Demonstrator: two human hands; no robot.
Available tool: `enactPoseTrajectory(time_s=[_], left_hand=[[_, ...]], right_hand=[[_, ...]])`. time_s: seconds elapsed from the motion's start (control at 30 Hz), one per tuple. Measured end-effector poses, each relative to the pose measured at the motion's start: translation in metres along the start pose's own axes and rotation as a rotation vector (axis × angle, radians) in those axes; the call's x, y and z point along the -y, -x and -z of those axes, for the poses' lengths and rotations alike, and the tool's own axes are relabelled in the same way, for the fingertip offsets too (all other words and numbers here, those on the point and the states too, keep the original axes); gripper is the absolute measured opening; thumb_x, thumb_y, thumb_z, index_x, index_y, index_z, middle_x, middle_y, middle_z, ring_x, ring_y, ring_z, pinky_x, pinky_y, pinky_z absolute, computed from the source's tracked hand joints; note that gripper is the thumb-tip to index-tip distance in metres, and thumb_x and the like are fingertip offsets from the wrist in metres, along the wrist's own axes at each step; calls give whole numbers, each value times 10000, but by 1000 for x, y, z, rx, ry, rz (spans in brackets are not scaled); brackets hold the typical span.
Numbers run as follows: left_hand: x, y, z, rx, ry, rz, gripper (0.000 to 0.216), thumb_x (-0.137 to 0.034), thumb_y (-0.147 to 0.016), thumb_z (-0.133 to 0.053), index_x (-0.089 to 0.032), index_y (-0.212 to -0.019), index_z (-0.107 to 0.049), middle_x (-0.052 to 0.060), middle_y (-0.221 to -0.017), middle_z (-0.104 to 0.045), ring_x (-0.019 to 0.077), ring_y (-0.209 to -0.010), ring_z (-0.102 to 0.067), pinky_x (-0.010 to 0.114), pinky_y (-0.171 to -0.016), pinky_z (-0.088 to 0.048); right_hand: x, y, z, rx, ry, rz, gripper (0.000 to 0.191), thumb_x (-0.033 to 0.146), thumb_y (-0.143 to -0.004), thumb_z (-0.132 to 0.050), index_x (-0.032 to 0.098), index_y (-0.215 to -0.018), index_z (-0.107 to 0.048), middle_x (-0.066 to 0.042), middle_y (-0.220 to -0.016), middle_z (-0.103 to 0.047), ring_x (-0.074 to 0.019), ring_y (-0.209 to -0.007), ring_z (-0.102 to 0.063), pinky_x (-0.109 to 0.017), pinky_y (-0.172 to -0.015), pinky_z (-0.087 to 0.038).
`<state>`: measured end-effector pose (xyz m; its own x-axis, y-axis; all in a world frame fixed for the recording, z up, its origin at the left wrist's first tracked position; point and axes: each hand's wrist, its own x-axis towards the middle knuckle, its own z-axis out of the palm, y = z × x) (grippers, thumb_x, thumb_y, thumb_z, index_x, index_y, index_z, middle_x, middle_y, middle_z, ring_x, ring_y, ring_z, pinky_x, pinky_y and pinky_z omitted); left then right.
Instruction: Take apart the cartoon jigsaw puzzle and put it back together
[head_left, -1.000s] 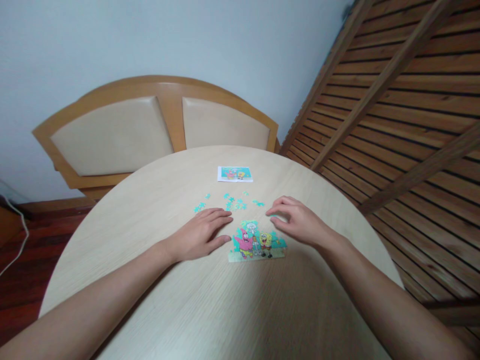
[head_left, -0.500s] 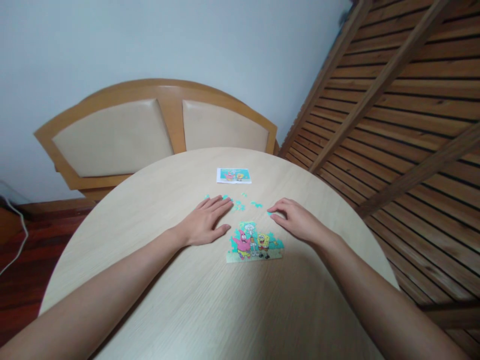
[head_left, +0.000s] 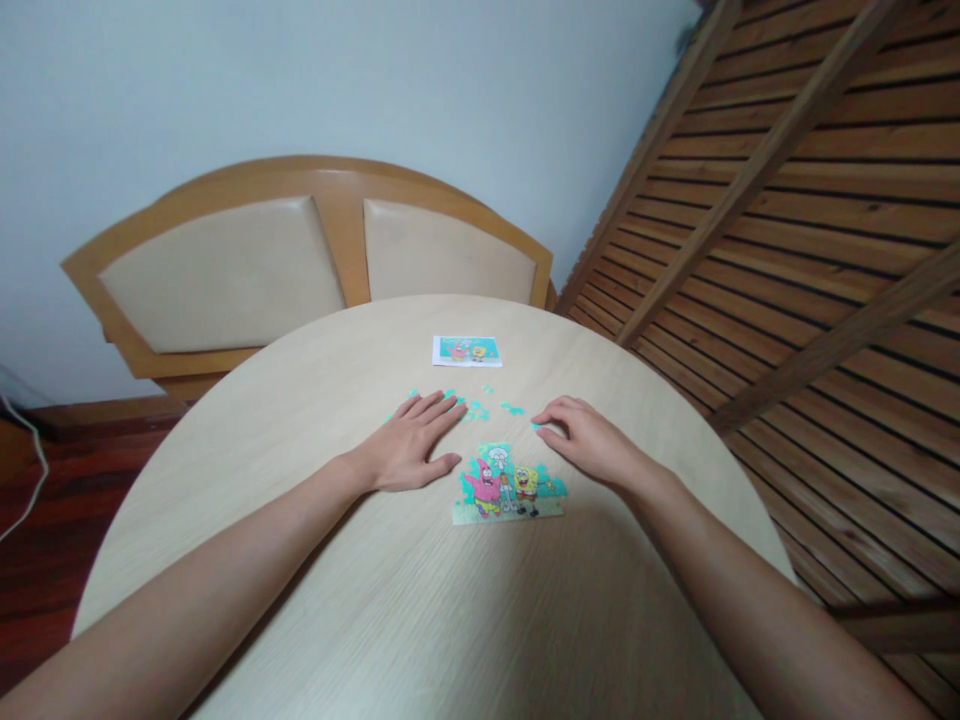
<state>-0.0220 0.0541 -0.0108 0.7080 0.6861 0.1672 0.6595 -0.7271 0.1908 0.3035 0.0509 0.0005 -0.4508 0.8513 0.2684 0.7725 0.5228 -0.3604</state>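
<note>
A partly assembled jigsaw puzzle (head_left: 487,490) with cartoon figures lies flat on the round table, its upper edge uneven. To its left, my left hand (head_left: 409,445) rests palm down with the fingers spread, partly covering some loose pieces. On the other side, my right hand (head_left: 585,435) pinches a small turquoise puzzle piece (head_left: 537,427) between thumb and fingers, close to the tabletop. Several loose turquoise puzzle pieces (head_left: 513,408) are scattered between the hands, beyond the assembled part.
A picture card (head_left: 469,350) showing the same cartoon scene lies toward the far side of the pale wooden table (head_left: 360,620). Behind the table stands a padded chair back (head_left: 225,275) against the wall. Wooden slats (head_left: 810,200) rise at the right.
Both hands stay almost where they were, the right one still pinching the piece. The whole view has shifted very slightly.
</note>
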Motion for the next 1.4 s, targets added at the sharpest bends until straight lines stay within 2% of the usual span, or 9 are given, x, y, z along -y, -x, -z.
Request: enactPoseTrajectory(time_s=[0.2, 0.4, 0.6, 0.83, 1.0, 1.23, 1.4], left_hand=[[-2, 0, 1, -73, 11, -21, 616, -525, -989, -510, -194, -1497, -401, 160, -1513, -504, 384, -1435, -408, 633, -1178, -293], [-5, 6, 5, -179, -59, -30, 345, -336, -1019, -480, -197, -1327, -548, 127, -1280, -656, 287, -1231, -584, 559, -1126, -371], [-2, 13, 8, -191, 24, -18, 245, -267, -1011, -495, -186, -1173, -659, 117, -1088, -676, 276, -1072, -602, 468, -982, -492], [9, 19, 9, -196, 120, -10, 151, -274, -1014, -502, -208, -1003, -638, 79, -1025, -662, 261, -1069, -585, 479, -1018, -469], [7, 21, 8, -194, 139, -2, 137, -300, -998, -533, -208, -1076, -599, 85, -1096, -630, 270, -1115, -567, 489, -1032, -460], [4, 18, 6, -177, 160, -28, 78, -252, -1002, -517, -210, -1003, -583, 78, -1054, -646, 267, -1149, -560, 504, -1066, -438], [1, 20, 6, -171, 268, -4, 60, -259, -990, -544, -242, -978, -600, 58, -1026, -700, 283, -1279, -516, 509, -1063, -462]], right_hand=[[1, 0, -3, -14, 6, 3, 137, 230, -937, -612, 184, -1003, -722, -102, -1025, -707, -261, -1000, -650, -444, -932, -507], [-3, 4, -3, -17, -19, 27, 132, 240, -943, -614, 191, -1019, -710, -95, -1043, -697, -254, -1017, -643, -446, -941, -504], [-3, 7, -1, -11, -52, 35, 127, 256, -947, -607, 205, -1015, -701, -95, -1058, -691, -256, -1030, -646, -453, -953, -510], [-3, 8, 0, -5, -50, 47, 125, 260, -947, -607, 217, -1020, -699, -90, -1067, -691, -251, -1038, -643, -456, -958, -510], [-3, 8, 0, 3, -41, 49, 120, 261, -951, -606, 214, -1016, -695, -90, -1071, -692, -250, -1043, -640, -458, -963, -507], [-4, 8, -1, 8, -53, 55, 129, 252, -943, -608, 208, -1023, -699, -98, -1076, -691, -254, -1044, -643, -466, -964, -512], [-1, 8, 1, 7, -48, 56, 150, 244, -942, -606, 216, -1051, -706, -94, -1080, -704, -256, -1046, -650, -477, -971, -513]])
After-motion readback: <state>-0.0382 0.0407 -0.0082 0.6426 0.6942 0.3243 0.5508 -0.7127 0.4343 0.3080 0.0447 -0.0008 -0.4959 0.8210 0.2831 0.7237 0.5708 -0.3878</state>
